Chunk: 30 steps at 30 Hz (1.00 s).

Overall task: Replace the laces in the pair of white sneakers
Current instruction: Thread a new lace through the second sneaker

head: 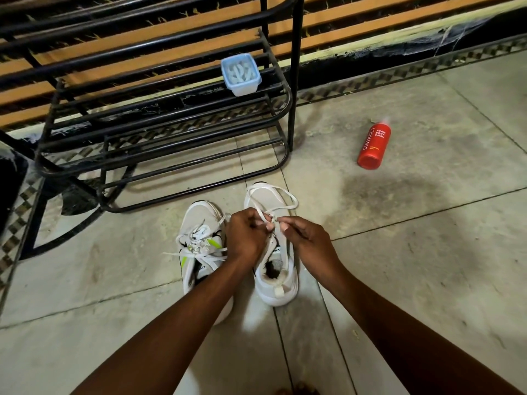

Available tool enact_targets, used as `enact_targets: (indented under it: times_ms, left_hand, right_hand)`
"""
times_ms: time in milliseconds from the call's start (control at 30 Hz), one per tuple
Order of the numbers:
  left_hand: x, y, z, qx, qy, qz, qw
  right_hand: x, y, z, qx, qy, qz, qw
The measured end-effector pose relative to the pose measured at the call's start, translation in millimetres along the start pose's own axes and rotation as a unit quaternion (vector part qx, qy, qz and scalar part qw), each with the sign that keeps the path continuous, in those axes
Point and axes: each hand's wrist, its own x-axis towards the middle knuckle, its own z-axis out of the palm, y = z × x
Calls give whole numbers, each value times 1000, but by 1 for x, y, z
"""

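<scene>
both hands on the lace of the right sneaker

two bare forearms come from the bottom edge and meet over the shoes. left hand (245,234) has its fingers curled and pinches the white lace (269,197) near the upper eyelets of the right sneaker (276,283). right hand (302,237) also has curled fingers and pinches the same lace just beside the left hand, so the fingertips of both hands are almost touching. from the place of the pinch the lace goes in a loose loop forward, over the toe part of this sneaker.

the right sneaker stands upright on the tiled floor (427,252), with the heel toward the camera and the opening visible. just beside it, on its left side, stands the left sneaker (199,246) (white with small green and black marks). its own lace (196,253) is loose and lies spread over the tongue and out to both sides. the left forearm covers the heel part of this shoe.

behind the shoes is a black metal rack (159,115) against the wall. on one of its lower shelves sits a small light blue plastic container (243,88), without a lid, with something white inside (i cannot tell exactly what). well apart to the right, a red bottle (374,146) lies on its side on the floor.
</scene>
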Motion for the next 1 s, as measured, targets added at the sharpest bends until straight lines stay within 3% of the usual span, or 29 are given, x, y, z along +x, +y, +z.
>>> enact_targets:
  times_ms: [233,433,633,733,800,867,900,933,967,1000]
  left_hand:
    - [1,-3,0,-19,-16,-14,1000]
    - [-9,3,-8,-15,-13,-3,1000]
    - [-15,9,-10,-1,-60,-29,998]
    - [-17,4,-12,-17,-65,-18,998]
    - [-17,-3,-12,-48,-62,-30,996]
    - [-16,-8,-12,-72,-55,-49,995]
    - [-15,-10,-11,-67,-56,-47,995]
    - [-13,-14,-10,-62,-57,-39,996]
    - [-11,-17,-8,-52,-61,-36,996]
    - [-9,-20,-6,-49,-66,-34,996]
  right_hand:
    - [14,-5,6,-170,36,-99,980]
    - [28,-9,13,-280,21,-118,952]
    - [27,-21,6,-276,27,-174,945]
    - [30,-32,-4,-277,94,-182,939]
    - [35,-42,-16,-173,169,-146,959]
    - [40,-56,-22,118,182,-41,975]
    - [40,-63,-24,260,162,17,952]
    - [41,-65,-26,318,140,51,936]
    - [41,-62,-28,291,118,53,948]
    - [41,-56,-31,182,97,15,978]
